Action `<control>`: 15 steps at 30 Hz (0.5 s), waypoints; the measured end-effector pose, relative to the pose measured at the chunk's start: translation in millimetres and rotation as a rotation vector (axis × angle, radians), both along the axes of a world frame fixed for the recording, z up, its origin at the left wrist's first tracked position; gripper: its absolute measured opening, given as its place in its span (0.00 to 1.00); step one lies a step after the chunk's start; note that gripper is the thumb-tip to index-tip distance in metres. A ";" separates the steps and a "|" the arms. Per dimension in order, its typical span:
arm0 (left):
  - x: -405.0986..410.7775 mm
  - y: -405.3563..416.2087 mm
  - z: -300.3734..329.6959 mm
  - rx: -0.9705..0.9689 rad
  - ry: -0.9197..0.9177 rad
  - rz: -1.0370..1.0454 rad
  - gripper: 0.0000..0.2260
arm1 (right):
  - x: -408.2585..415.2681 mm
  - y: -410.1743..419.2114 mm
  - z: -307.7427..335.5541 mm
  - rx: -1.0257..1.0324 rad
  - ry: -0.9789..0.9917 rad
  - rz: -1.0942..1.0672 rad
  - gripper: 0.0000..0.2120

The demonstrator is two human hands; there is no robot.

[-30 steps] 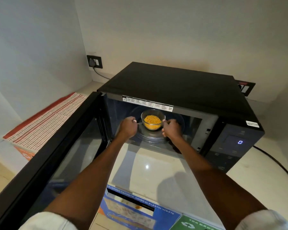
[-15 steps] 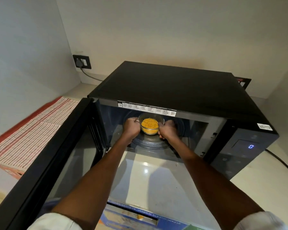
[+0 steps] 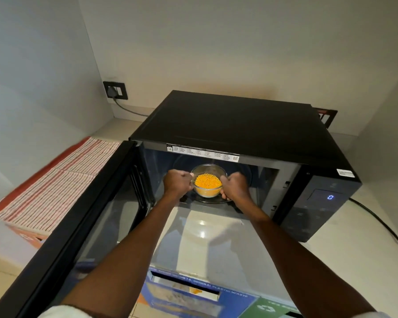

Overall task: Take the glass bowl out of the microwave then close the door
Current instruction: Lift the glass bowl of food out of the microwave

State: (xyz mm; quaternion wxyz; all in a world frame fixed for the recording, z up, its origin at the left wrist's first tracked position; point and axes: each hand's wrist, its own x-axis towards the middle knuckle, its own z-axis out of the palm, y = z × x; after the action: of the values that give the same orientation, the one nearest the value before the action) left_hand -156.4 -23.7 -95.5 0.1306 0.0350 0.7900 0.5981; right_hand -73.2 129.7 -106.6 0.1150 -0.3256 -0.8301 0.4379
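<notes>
Hands gripping glass bowl, microwave open

Single head-worn wide-angle view, taken from above and in front of the black box-shaped microwave oven, facing forward and steeply down toward it. The oven sits near frame centre, close enough that its flat top, open cavity and lit control panel at its right are all readable. Its black glass-paned door swings out from its left side toward the lower left corner of the frame. Both forearms enter from the bottom edge, in front of the oven, and converge on the cavity. Behind the oven rise pale walls; straight lines bow toward the frame edges. No second view is provided.
</notes>
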 end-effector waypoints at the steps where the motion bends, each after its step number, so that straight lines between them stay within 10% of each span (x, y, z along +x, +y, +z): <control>1: 2.8 -3.6 4.5 -0.007 -0.006 -0.001 0.07 | 5.1 -2.3 3.2 -0.001 0.016 0.002 0.19; 15: 51.4 -64.9 73.7 -0.145 0.027 -0.092 0.02 | 67.7 -46.2 62.0 -0.048 0.039 0.109 0.21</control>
State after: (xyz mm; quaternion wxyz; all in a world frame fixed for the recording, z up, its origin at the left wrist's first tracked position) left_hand -105.0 -88.5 -21.7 0.1495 0.0696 0.8303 0.5323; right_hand -5.5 83.5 -44.6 0.0993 -0.2738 -0.8334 0.4697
